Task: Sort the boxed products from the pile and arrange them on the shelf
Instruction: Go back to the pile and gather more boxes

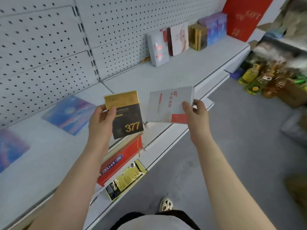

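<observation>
1. Left hand (102, 117): grips a black-and-gold box (127, 116) marked "377". The thumb lies across the front face near the gold band; the fingers are behind and out of sight. The box is held upright above the front part of the shelf (166, 75).
2. Right hand (196, 113): pinches a white box (169, 106) with red print and a red corner patch. The thumb presses on the front face, the fingers wrap the right edge. The box is held tilted above the front edge of the shelf, just beside the black-and-gold box and apart from it.
3. Shelf, rear right: a row of boxes stands upright against the pegboard back panel (49, 47). From left to right: a grey-white box (158, 48), a white and dark red box (178, 39), a gold box (197, 37), blue-purple boxes (214, 28). A tall red gift box (244, 15) stands at the far end.
4. Shelf, left: two blue-purple flat boxes (69, 113) lie face up, well apart from the upright row.
5. Shelf, near front edge: a red flat box (123, 159) with a blue label lies below the left hand. A yellow foil packet (126, 178) lies just beside it at the shelf's edge.
6. Floor (240, 146), right: bottles of oil (249, 75) stand in a group. Contents of the cartons beside them are too blurred to tell.
</observation>
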A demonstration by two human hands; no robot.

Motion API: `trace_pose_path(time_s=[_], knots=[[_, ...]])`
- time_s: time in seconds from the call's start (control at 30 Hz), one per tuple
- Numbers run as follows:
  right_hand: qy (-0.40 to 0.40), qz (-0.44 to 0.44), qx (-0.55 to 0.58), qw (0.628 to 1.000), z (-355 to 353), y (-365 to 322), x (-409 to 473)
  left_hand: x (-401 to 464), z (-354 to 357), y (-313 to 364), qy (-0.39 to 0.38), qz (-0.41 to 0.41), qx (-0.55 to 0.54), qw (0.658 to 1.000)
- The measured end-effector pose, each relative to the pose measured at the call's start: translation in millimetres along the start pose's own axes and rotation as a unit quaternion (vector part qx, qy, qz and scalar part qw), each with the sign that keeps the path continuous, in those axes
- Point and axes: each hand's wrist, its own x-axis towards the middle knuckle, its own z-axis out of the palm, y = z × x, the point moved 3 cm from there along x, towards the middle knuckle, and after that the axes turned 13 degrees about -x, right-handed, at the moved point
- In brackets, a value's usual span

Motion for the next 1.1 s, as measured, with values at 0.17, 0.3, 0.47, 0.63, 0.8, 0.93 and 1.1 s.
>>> trace_pose_path(time_s=[0.17,0.3,0.47,0.63,0.8,0.93,1.1], knots=[[0.009,-0.004,-0.017,1.0,-64.1,11.9,75.4,14.9,103.4,-20.1,-0.018,0.011,-0.006,1.0],[0.006,-0.006,-0.027,1.0,-89.1,13.2,130.4,32.4,155.7,-30.7,-0.012,0.013,0.009,1.0],[-0.015,-0.026,-0.045,0.999,-86.2,3.2,208.1,82.1,191.9,-39.9,0.03,0.013,0.013,0.999],[-0.054,-0.087,-0.121,0.987,-57.9,-34.5,291.4,148.7,215.4,-46.0,0.084,0.013,-0.011,0.996],[-0.132,-0.186,-0.217,0.949,-21.7,-71.2,361.3,199.7,240.3,-44.6,0.117,0.011,-0.014,0.993],[-0.196,-0.277,-0.268,0.902,11.9,-91.5,410.6,221.6,255.9,-43.7,0.141,0.016,-0.011,0.99],[-0.288,-0.328,-0.27,0.858,61.7,-112.1,470.3,233.5,268.0,-52.4,0.184,0.012,-0.009,0.983]])
